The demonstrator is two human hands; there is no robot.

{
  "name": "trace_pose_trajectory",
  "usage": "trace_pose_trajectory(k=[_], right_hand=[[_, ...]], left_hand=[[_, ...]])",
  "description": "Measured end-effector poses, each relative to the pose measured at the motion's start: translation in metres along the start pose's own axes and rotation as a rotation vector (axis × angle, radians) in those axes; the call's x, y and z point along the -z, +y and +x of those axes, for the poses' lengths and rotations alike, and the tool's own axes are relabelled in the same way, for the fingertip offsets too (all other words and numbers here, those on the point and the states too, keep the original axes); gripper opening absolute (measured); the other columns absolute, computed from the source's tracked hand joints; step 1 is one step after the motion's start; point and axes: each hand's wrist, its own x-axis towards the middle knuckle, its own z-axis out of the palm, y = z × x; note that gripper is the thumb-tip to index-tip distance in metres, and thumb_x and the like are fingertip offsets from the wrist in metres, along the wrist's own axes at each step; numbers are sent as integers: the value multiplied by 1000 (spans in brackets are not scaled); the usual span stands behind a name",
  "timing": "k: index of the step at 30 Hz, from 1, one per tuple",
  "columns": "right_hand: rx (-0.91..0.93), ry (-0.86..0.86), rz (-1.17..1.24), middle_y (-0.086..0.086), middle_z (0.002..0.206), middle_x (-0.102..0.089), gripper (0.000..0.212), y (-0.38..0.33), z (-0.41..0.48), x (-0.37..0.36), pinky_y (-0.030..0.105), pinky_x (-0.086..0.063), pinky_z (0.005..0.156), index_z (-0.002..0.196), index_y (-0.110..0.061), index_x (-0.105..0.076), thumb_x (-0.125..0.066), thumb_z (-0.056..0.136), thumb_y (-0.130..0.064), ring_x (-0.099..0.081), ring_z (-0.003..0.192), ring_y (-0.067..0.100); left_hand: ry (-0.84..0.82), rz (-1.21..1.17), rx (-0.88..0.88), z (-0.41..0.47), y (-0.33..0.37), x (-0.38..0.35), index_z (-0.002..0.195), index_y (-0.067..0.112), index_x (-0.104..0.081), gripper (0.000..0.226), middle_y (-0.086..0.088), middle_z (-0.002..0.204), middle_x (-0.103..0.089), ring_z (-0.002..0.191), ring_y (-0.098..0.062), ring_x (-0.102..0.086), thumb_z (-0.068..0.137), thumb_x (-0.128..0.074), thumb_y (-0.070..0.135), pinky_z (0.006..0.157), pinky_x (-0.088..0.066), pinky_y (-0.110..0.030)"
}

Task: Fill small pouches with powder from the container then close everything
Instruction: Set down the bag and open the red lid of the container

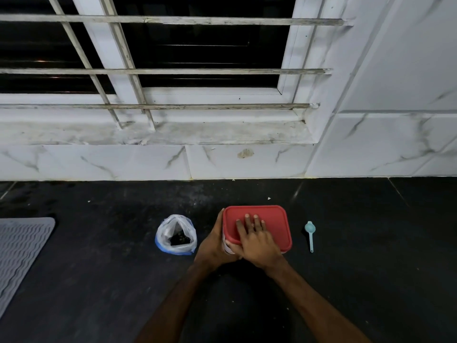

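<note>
Right hand (257,240) lies flat, fingers straight, pressing the red lid (272,219) of a container (226,247) at mid-counter (99,268). Left hand (214,243) wraps its left wall. Lid faces up, long axis left to right. Pressing only the near-left part may leave the far-right corner unsealed.

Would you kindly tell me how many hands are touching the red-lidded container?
2: the left hand grips the container at its left side; the right hand lies flat on the red lid.
</note>
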Motion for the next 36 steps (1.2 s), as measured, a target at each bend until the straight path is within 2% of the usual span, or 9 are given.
trace_pose_trajectory(k=[2,5,8,11,14,21,28,34,36], right_hand=[[13,74,9,26,119,-66,80,-4,-2,3,52,-56,81,117,-6,-69,-16,94,-62,-65,105,46],[105,259,37,19,144,-48,97,-2,-7,14,47,-45,101,137,-10,-50,3,83,-71,-46,133,40],[139,456,148,16,106,-72,81,0,-12,22,37,-56,69,113,-10,-64,-6,95,-64,-71,93,32],[155,576,204,2,66,-69,59,10,-10,16,27,-47,43,95,-16,-66,-22,102,-53,-65,50,21],[103,713,457,1,69,-70,60,23,-12,34,27,-52,55,100,-14,-65,-24,101,-57,-65,57,17],[-42,1010,711,-7,69,-59,44,51,-23,76,1,-34,49,106,-8,-62,-34,103,-43,-55,53,6],[-559,1348,1071,8,91,-63,39,117,-4,99,28,-41,69,95,-9,-60,-35,104,-38,-56,80,17],[-890,965,1354,18,106,-64,37,172,34,62,51,-56,77,118,-6,-54,-43,99,-36,-65,90,37],[-889,825,1441,20,102,-64,32,185,46,47,44,-61,59,118,-3,-56,-46,100,-27,-67,72,34]], left_hand=[[31,-6,6,-4,-4,2,152,38,8,134,15,156,-26,140,3,-34,57,-85,58,117,-32,-29],[73,-4,3,-5,-2,1,151,42,-1,131,17,153,-32,138,4,-35,55,-88,57,114,-36,-28],[91,2,-17,-7,5,1,153,33,-8,127,14,153,-33,140,-2,-36,59,-90,48,114,-37,-34],[71,14,0,-6,4,-2,151,41,-7,118,17,149,-37,135,-7,-43,64,-87,43,110,-40,-35],[68,110,41,-6,14,4,138,64,6,126,28,138,-37,123,7,-45,56,-88,52,106,-43,-28],[38,-38,-56,-13,32,7,139,53,-17,112,35,137,-35,130,11,-38,60,-93,28,95,-38,-3],[-35,319,-7,-20,27,28,153,32,13,128,14,163,5,150,-6,-1,65,-71,73,122,-15,-36],[-63,516,-113,-20,38,35,146,39,21,100,24,157,18,147,1,12,84,-50,71,122,0,-30],[-70,558,-93,-16,41,30,147,38,21,101,22,158,18,147,0,13,83,-49,72,123,0,-33]])
